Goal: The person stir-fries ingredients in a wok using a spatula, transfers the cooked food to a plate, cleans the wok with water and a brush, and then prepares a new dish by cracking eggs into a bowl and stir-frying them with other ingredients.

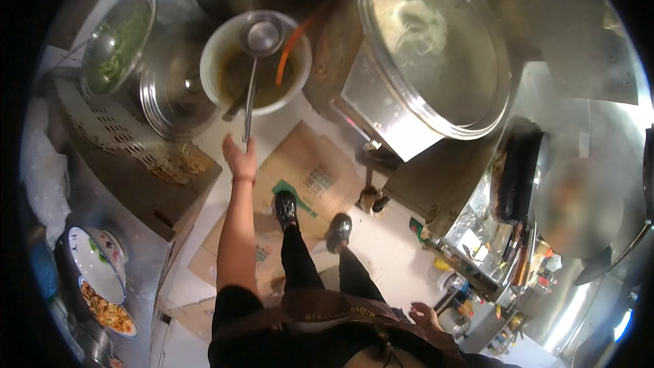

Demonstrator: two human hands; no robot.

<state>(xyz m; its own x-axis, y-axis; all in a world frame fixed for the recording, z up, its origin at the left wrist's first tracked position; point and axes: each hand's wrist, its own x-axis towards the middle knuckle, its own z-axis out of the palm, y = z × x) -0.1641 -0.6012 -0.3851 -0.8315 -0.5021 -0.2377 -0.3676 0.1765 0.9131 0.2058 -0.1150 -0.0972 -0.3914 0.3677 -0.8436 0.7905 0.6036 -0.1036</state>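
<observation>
My left hand (240, 160) reaches forward, closed on the end of a long metal ladle handle (250, 94). The ladle's round bowl (263, 36) hangs over a white bucket (205, 64) holding brown liquid. An orange strip (287, 53), perhaps a handle or hose, crosses the bucket's rim on the right. Close to my waist, my right hand (425, 315) is loosely curled with nothing visible in it. Right of the bucket stands a large steel pot (442, 130), in which pale noodles (419, 30) show in cloudy liquid.
A steel bowl of green vegetables (122, 56) and a metal lid (179, 92) sit at left. Lower left, a white bowl (92, 260) adjoins a dish of reddish food (107, 312). Flattened cardboard (311, 168) covers floor by my feet. A counter with utensils (516, 260) runs along the right.
</observation>
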